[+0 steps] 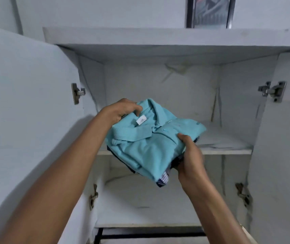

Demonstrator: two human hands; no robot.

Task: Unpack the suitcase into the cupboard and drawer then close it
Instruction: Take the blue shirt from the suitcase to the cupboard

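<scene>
While the person carries it at the centre of the frame, the stack of folded clothes (151,138) hangs in front of the open cupboard (176,50), level with the front edge of the middle shelf (228,150). A turquoise polo shirt (146,148) lies on top; beneath it show dark and striped layers, though how many garments there are cannot be told. The left hand (123,110) grips the collar end, fingers curled over the top. The right hand (190,159) holds the near right edge, thumb pressed on top and fingers seemingly underneath. Such a pile is probably light, soft and floppy, sagging wherever it lacks support, and its layers may slide apart. Holding it from two opposite sides, with fingers under the bottom layer, looks the safest way to set it down.
</scene>
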